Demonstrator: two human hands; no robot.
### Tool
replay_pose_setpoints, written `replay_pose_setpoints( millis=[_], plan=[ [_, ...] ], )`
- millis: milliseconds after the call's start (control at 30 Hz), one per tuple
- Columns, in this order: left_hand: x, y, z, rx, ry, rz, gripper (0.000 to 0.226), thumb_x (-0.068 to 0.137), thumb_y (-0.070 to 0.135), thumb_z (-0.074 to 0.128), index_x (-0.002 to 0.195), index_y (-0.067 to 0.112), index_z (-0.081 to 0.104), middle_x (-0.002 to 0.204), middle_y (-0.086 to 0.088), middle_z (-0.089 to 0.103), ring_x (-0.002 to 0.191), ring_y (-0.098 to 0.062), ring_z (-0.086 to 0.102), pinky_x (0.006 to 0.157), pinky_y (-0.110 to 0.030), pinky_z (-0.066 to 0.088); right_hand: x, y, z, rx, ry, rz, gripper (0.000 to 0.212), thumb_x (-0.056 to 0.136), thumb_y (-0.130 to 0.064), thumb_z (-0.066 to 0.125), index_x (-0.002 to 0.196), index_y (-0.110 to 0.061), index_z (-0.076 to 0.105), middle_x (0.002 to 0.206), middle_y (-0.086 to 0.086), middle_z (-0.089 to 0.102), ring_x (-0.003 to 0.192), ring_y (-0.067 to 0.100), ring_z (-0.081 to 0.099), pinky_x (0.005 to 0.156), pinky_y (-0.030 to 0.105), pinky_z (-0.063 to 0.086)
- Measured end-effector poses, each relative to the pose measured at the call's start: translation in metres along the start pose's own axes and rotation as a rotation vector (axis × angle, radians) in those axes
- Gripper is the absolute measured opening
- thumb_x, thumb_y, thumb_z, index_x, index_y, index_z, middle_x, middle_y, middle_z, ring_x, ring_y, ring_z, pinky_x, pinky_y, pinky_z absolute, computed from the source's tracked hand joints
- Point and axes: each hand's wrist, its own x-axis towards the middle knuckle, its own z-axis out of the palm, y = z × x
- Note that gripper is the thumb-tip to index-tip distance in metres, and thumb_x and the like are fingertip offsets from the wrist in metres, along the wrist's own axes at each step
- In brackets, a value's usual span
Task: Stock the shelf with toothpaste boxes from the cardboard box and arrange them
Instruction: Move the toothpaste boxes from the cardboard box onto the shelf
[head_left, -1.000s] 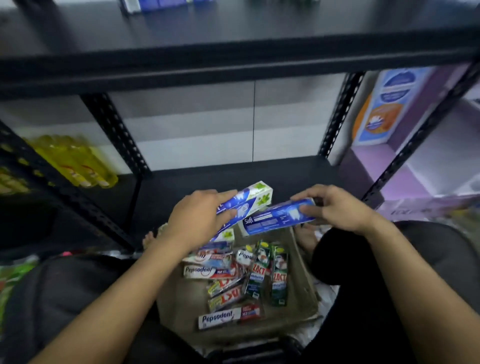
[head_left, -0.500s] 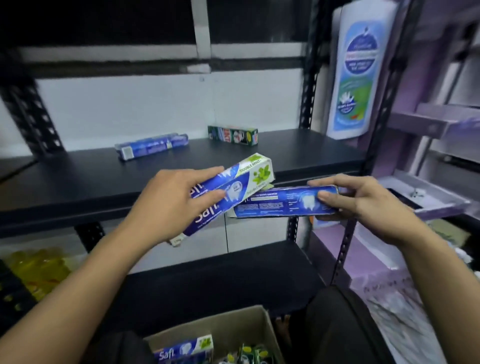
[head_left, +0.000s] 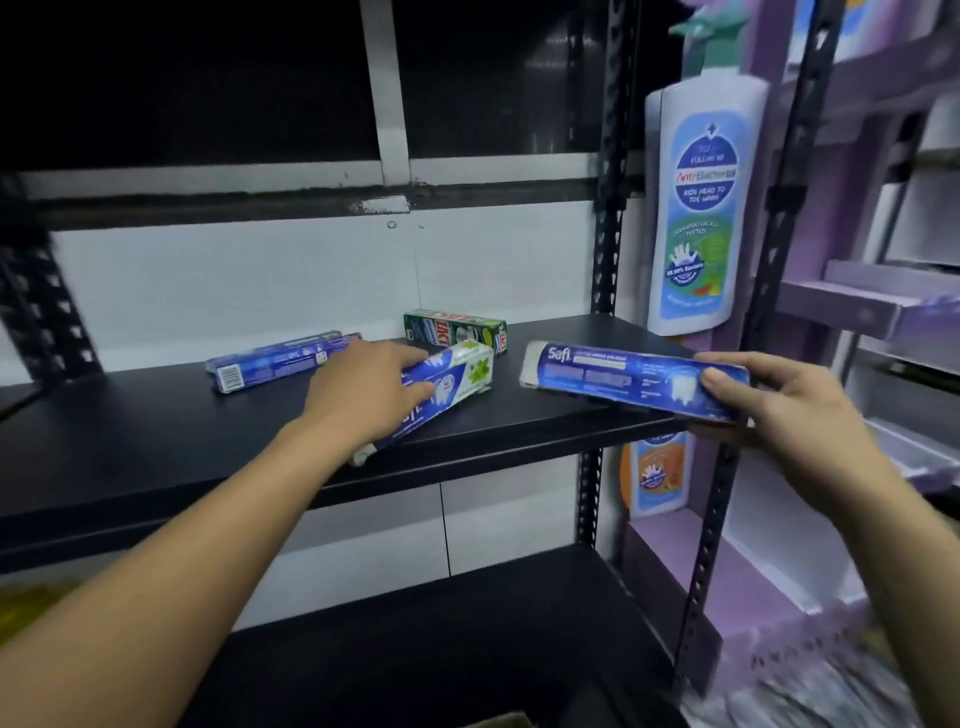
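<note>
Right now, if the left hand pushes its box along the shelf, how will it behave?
Likely slides, not rolls: the white-ended box is long and flat-sided. Probably light; the left hand holds it one-handed. It may bump the green box just behind.

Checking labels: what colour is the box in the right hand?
The toothpaste box is dark blue, white lettering; head view.

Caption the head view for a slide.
Left hand grips a white-ended Safi box over the black shelf; right hand holds a blue Safi box.
</note>
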Motion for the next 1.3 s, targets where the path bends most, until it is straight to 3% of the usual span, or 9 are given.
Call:
replay_pose_setpoints(
  millis=[167, 300, 433, 600, 767, 933, 1000, 1133, 1300],
  plan=[
    [0.016, 0.016, 0.020, -0.201, 0.042, -0.143, 0.044, 0.083, 0.043, 0.066, 0.126, 0.031, 0.062, 0.119, 0.004, 0.068, 0.113, -0.025, 0.060, 0.086, -0.032, 0.047, 0.011, 0.012, 0.034, -0.797, 0.264, -0.309, 0.030, 0.091, -0.026, 0.060, 0.119, -0.017, 0.068, 0.111, 0.010, 0.060, 0.101, 0.029, 0.061, 0.091, 0.034, 0.045],
    [0.017, 0.016, 0.010, -0.442, 0.030, -0.204, 0.060, 0.076, 0.049, 0.064, 0.131, 0.028, 0.057, 0.126, 0.010, 0.063, 0.113, -0.016, 0.061, 0.097, -0.031, 0.046, 0.010, 0.018, 0.063, -1.021, 0.122, -0.349, 0.040, 0.085, -0.021, 0.056, 0.125, -0.013, 0.057, 0.125, 0.007, 0.047, 0.097, 0.038, 0.060, 0.082, 0.043, 0.050],
    [0.002, -0.010, 0.007, -0.397, -0.180, -0.201, 0.069, 0.060, 0.044, 0.068, 0.126, 0.031, 0.055, 0.121, 0.009, 0.063, 0.093, -0.016, 0.062, 0.081, -0.030, 0.051, 0.019, 0.028, 0.075, -1.237, 0.067, -0.362, 0.050, 0.084, -0.017, 0.053, 0.133, -0.011, 0.047, 0.137, 0.005, 0.046, 0.096, 0.038, 0.061, 0.072, 0.039, 0.047],
    [-0.002, -0.032, 0.017, -0.572, -0.143, -0.174, 0.046, 0.069, 0.016, 0.076, 0.109, 0.037, 0.066, 0.090, 0.014, 0.069, 0.059, -0.002, 0.060, 0.057, -0.013, 0.045, 0.054, 0.033, 0.084, -1.277, 0.090, -0.297, 0.049, 0.090, -0.017, 0.051, 0.138, -0.011, 0.043, 0.125, 0.007, 0.053, 0.099, 0.035, 0.059, 0.072, 0.038, 0.043],
    [0.015, -0.023, 0.029, -0.671, -0.185, -0.087, 0.056, 0.054, 0.027, 0.068, 0.108, 0.041, 0.064, 0.108, 0.018, 0.068, 0.088, -0.002, 0.064, 0.079, -0.022, 0.049, 0.098, 0.043, 0.092, -1.313, 0.095, -0.261, 0.043, 0.088, -0.016, 0.057, 0.130, -0.012, 0.049, 0.119, 0.010, 0.058, 0.095, 0.036, 0.061, 0.067, 0.036, 0.039],
    [0.045, 0.002, 0.050, -0.673, -0.193, -0.111, 0.051, 0.057, 0.032, 0.063, 0.107, 0.035, 0.065, 0.110, 0.014, 0.063, 0.093, -0.006, 0.059, 0.069, -0.022, 0.043, 0.135, 0.050, 0.093, -1.216, 0.111, -0.181, 0.027, 0.088, -0.023, 0.058, 0.114, -0.015, 0.058, 0.105, 0.014, 0.066, 0.093, 0.037, 0.060, 0.071, 0.037, 0.047],
    [0.057, 0.015, 0.061, -0.669, -0.144, -0.093, 0.042, 0.068, 0.026, 0.066, 0.110, 0.032, 0.067, 0.118, 0.008, 0.056, 0.103, -0.009, 0.054, 0.076, -0.021, 0.042, 0.147, 0.052, 0.092, -1.136, 0.112, -0.133, 0.026, 0.088, -0.026, 0.057, 0.112, -0.017, 0.061, 0.100, 0.014, 0.066, 0.091, 0.037, 0.059, 0.074, 0.038, 0.050],
    [0.069, 0.022, 0.078, -0.642, -0.084, -0.048, 0.039, 0.085, 0.023, 0.058, 0.123, 0.029, 0.064, 0.123, 0.008, 0.053, 0.112, -0.007, 0.049, 0.094, -0.023, 0.037, 0.172, 0.055, 0.085, -1.002, 0.079, 0.048, 0.043, 0.088, -0.047, 0.055, 0.122, -0.020, 0.055, 0.115, 0.014, 0.063, 0.105, 0.037, 0.057, 0.087, 0.042, 0.049],
    [0.070, 0.008, 0.085, -0.854, -0.025, -0.150, 0.042, 0.076, 0.022, 0.066, 0.116, 0.037, 0.064, 0.120, 0.012, 0.059, 0.107, -0.004, 0.056, 0.084, -0.022, 0.042, 0.188, 0.070, 0.080, -0.906, 0.116, 0.152, 0.080, 0.077, -0.066, 0.061, 0.138, -0.020, 0.037, 0.134, 0.014, 0.050, 0.125, 0.038, 0.044, 0.102, 0.048, 0.040]
  ],
)
